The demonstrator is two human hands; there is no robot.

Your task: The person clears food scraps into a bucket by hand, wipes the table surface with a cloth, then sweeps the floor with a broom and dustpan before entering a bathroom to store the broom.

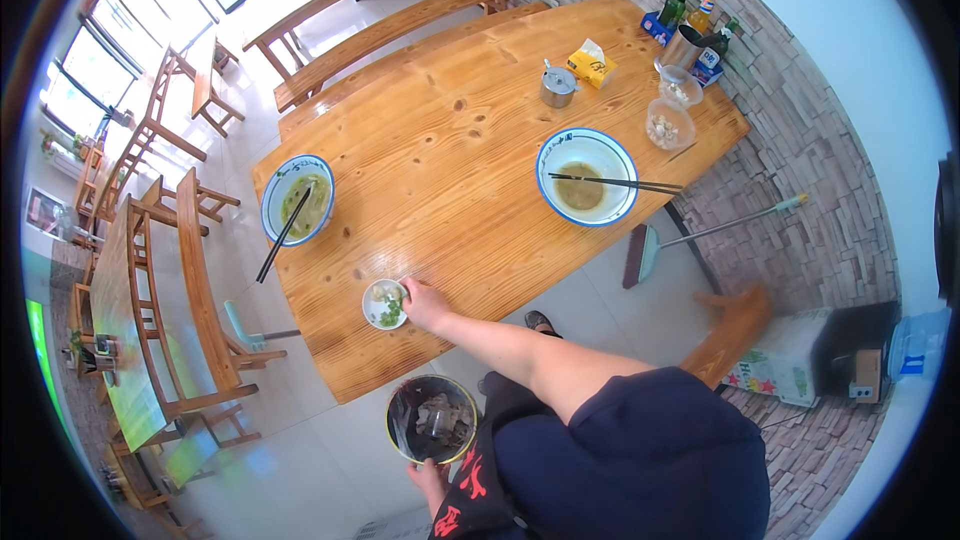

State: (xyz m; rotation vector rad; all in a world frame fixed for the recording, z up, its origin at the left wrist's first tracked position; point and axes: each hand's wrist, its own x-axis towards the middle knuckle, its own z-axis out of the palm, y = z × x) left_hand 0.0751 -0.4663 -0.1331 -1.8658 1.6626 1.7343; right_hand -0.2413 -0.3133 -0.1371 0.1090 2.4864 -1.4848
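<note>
My right hand [426, 302] grips the rim of a small white dish [370, 308] near the wooden table's [435, 187] front edge. Chopped green herbs and some pale pieces, perhaps garlic, lie in the dish. At the floor side of that edge, my left hand [431, 478] holds the yellow rim of a waste bin [405, 420]. The bin has a black liner, with crumpled tissues and a clear plastic cup inside. To the left stands a bowl of greenish broth [306, 202] with black chopsticks [283, 236] leaning in it. A bowl with cloudy leftover broth [585, 184] sits farther right, chopsticks [622, 181] across its rim.
Toward the wall are a metal condiment pot [558, 87], a yellow tissue pack [592, 64], plastic bowls of garlic [667, 127] and several bottles [675, 4]. A broom [641, 259] lies beyond the table's right edge. Wooden benches [199, 277] stand left, and a wooden stool or bench [720, 341] right.
</note>
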